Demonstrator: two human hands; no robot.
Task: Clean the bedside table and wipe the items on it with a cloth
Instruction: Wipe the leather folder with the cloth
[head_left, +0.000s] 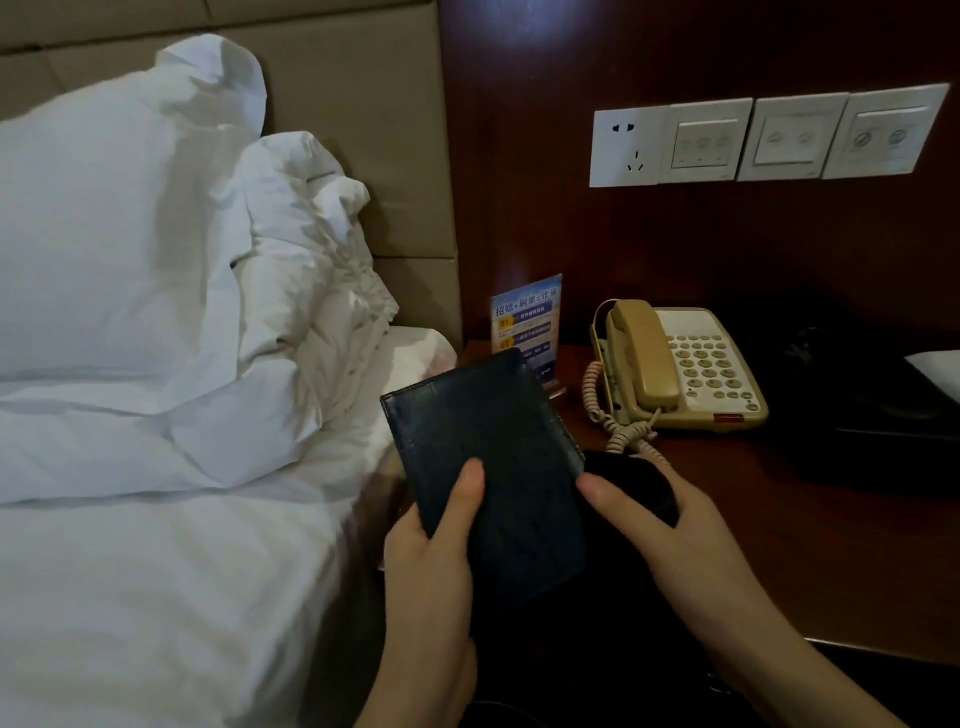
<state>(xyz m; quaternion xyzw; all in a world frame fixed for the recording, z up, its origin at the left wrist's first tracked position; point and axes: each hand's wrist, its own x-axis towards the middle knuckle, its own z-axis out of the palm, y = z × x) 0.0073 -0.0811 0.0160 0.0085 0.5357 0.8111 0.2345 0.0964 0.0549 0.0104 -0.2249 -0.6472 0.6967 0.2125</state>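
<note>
The left hand (431, 566) grips a dark folder (488, 457) held above the table (779, 545) edge — the right hand (670, 525) holds a black cloth (631, 483) against its side. Behind stand a phone (685, 364) and card (527, 322); pillows (130, 234) lie left.

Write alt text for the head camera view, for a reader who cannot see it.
A person's left hand holds a dark leather folder above a bedside table, while the right hand grips a dark cloth against its edge. Behind stand a beige telephone and a blue sign card; white pillows lie left.
</note>
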